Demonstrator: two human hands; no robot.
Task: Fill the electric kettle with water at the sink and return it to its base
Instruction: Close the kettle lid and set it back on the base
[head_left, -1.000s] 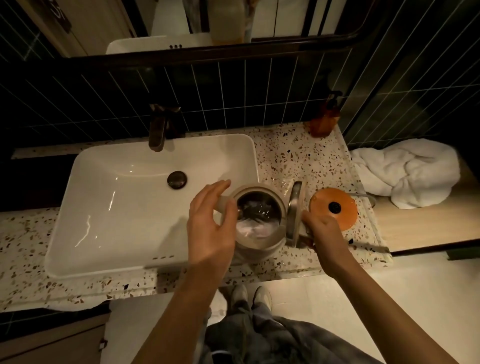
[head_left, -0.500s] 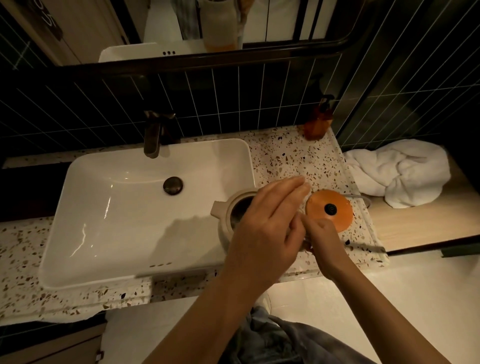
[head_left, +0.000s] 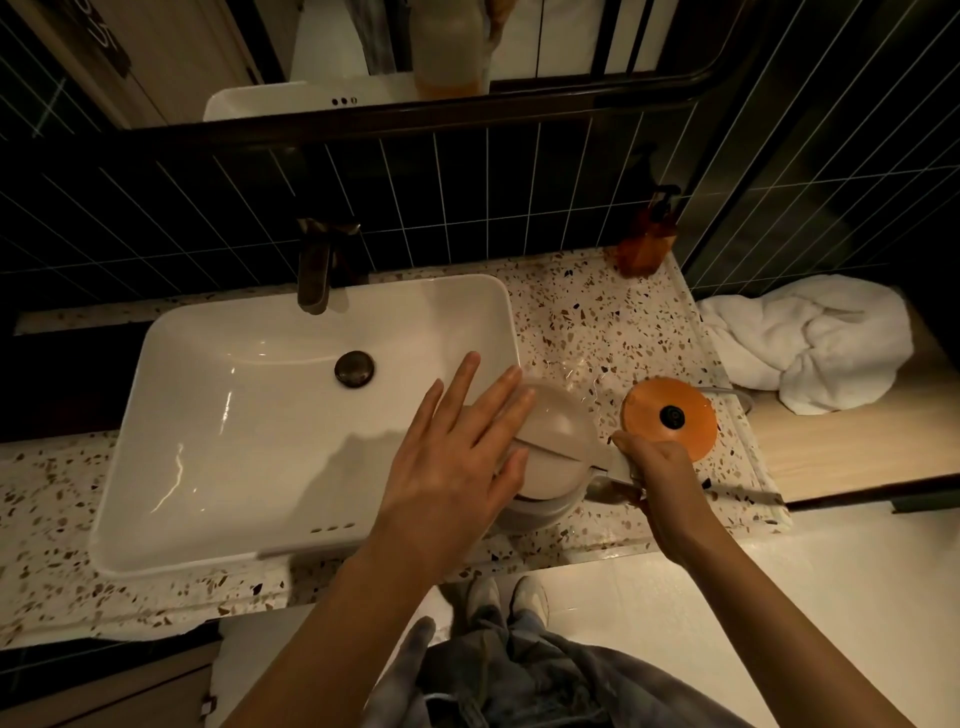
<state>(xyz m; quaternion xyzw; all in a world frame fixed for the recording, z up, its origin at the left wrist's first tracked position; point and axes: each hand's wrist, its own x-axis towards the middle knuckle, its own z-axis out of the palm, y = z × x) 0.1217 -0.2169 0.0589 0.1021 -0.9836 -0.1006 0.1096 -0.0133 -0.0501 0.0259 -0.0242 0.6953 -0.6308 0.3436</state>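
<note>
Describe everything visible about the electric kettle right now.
The electric kettle is a rounded, pale beige pot with a matte, plastic-looking lid that is shut. It stands upright on the speckled counter, between the white sink and the orange round base, not on that base. The left hand lies flat over the lid; the right hand closes its grip on the handle at the kettle's right side.

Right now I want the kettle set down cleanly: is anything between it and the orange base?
Nothing visible does. The kettle stands on the counter just left of the orange base, whose top is bare; the right hand grips the handle beside it.
</note>
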